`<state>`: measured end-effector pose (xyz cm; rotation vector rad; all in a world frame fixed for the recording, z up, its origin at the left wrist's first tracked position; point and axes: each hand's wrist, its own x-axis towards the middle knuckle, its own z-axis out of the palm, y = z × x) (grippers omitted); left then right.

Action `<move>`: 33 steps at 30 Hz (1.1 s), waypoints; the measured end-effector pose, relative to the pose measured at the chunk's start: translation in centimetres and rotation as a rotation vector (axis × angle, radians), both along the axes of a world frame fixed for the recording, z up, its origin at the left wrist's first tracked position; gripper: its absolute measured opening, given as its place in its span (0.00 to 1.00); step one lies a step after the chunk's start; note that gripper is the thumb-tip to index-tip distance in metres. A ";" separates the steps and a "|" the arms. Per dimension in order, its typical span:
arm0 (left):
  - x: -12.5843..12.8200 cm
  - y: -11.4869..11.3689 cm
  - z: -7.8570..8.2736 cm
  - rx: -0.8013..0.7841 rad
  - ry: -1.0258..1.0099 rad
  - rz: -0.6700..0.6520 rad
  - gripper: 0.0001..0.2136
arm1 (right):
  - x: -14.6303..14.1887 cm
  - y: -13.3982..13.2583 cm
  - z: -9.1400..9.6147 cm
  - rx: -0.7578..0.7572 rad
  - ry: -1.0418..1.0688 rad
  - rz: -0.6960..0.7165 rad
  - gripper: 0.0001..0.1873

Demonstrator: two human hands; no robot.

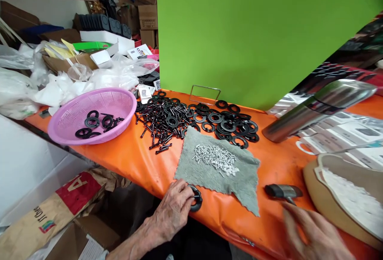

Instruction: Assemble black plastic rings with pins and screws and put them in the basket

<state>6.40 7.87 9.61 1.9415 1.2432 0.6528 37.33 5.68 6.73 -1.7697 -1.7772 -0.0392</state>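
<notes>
My left hand is closed on a black ring at the front edge of the orange-covered table. The ring's left side is hidden under the fingers. My right hand is smeared by motion just below a small hammer with a black end and a metal end. Its fingers look apart, with orange showing between them; most of the hammer's handle is hidden. Between the hands lies a grey-green cloth bearing a heap of small silvery pins and some white bits.
Behind the cloth are piles of black rod-like parts and black rings. A pink basket with several rings stands left. At right are a steel flask and a tan container of white material. A green panel rises behind.
</notes>
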 end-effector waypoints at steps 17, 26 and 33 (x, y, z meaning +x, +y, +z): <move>-1.8 0.6 2.6 -0.520 -0.492 0.192 0.09 | -11.4 6.3 1.9 -0.162 0.089 0.252 0.12; -1.8 0.3 2.8 -0.508 -0.505 0.239 0.10 | -14.2 4.6 0.2 -0.059 0.174 0.232 0.12; -1.9 -0.2 2.9 -0.405 -0.499 0.261 0.11 | -13.5 4.1 0.1 -0.074 0.100 0.289 0.09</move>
